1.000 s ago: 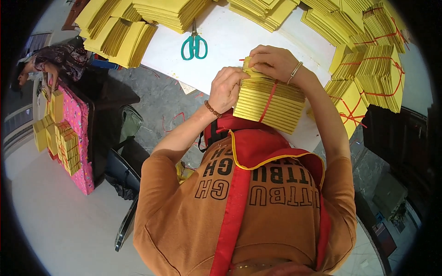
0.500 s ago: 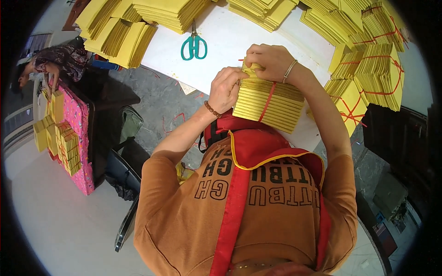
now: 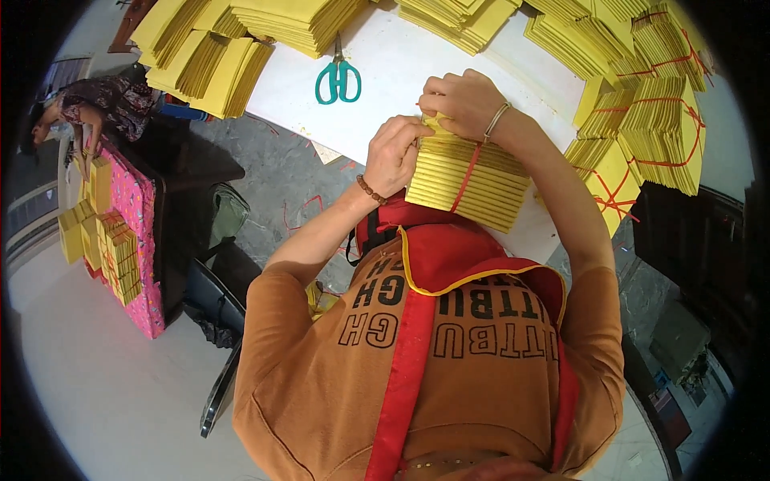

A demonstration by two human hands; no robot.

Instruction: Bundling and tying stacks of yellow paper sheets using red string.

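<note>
Our left hand (image 3: 392, 152) clamps the yellow bundle (image 3: 446, 172); we should hold its edges flush beneath our right hand (image 3: 467, 104), whose closure we cannot tell.

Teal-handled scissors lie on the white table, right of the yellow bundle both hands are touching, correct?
Wrong side: in the head view, the scissors lie left of the yellow bundle. They are on the white table, and the left hand and right hand are touching the bundle.

Yellow bundle (image 3: 491, 188), red string (image 3: 467, 178)
</note>
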